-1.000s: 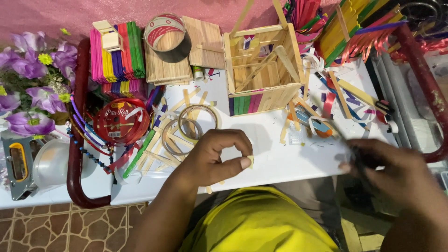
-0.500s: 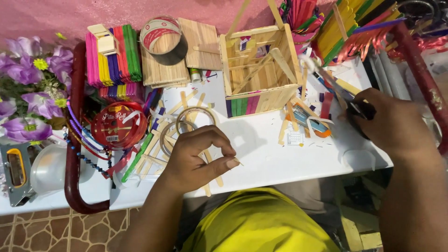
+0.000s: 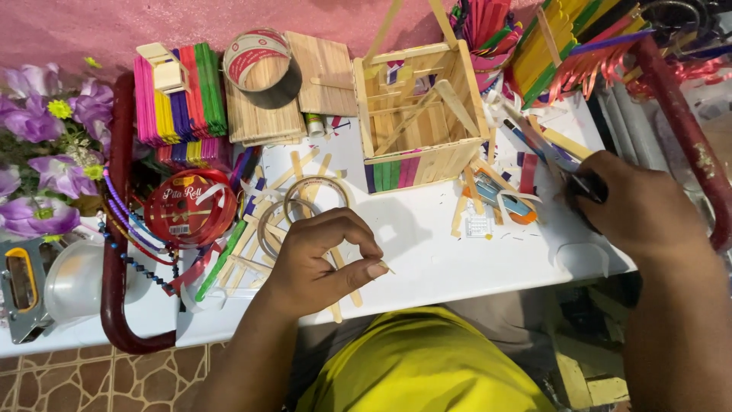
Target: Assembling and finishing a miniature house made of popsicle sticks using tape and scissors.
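Note:
My left hand (image 3: 320, 263) rests on the white tabletop (image 3: 427, 244) with thumb and forefinger pinched on a thin wooden craft stick (image 3: 345, 284). Loose sticks and two clear tape rings (image 3: 301, 206) lie just beyond it. My right hand (image 3: 637, 206) is at the right edge of the table, closed around a dark tool (image 3: 583, 187) whose kind I cannot make out. It is beside coloured stick scraps (image 3: 507, 202). A box built of craft sticks (image 3: 419, 107) stands behind, between both hands.
Stacks of coloured sticks (image 3: 179, 95), a tape roll (image 3: 255, 57) on plain wooden sticks and a red ribbon spool (image 3: 191, 210) lie at the back left. Purple artificial flowers (image 3: 42, 152) and a stapler (image 3: 23, 286) are at the far left. More coloured sticks (image 3: 564, 38) fill the back right.
My right hand has moved from the near right edge up and inward onto the table beside the scraps. My left hand has stayed in place, still pinching the stick.

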